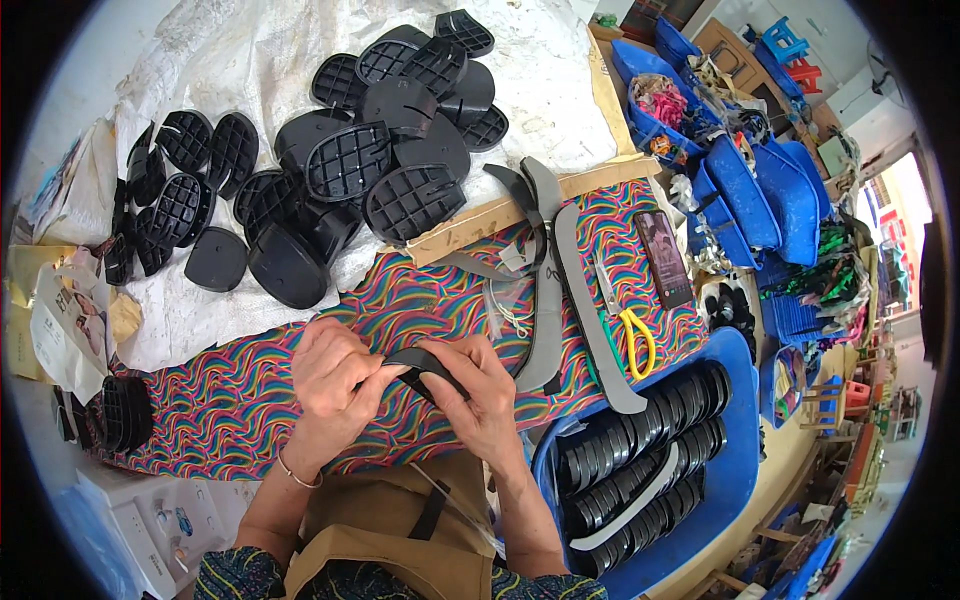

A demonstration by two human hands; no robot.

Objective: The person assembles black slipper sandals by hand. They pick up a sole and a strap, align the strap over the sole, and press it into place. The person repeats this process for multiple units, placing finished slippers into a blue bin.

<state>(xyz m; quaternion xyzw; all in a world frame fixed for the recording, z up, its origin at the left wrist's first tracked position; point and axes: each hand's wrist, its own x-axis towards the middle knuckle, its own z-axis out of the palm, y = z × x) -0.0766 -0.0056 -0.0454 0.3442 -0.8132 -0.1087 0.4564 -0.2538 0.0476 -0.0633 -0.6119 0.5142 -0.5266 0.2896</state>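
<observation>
My left hand (pixel 335 385) and my right hand (pixel 470 390) hold a bent black strip (pixel 418 362) between them, above the patterned cloth. Both sets of fingers pinch it, one hand at each end. Its lower part is hidden behind my fingers, so its full shape cannot be told. Right of my right hand lie long curved strips (pixel 545 325), grey on their visible faces. Another such strip (pixel 598 315) lies beside them. Beyond my hands, many black heel-shaped blocks (pixel 290 262) with gridded hollow undersides are heaped on a white sheet.
Scissors (pixel 636 340) with yellow handles and a phone (pixel 663 258) lie at the right. A blue tub (pixel 740 420) at the lower right holds rows of black curved pieces under a pale strip (pixel 630 505). Blue baskets (pixel 735 205) stand beyond the table's right edge.
</observation>
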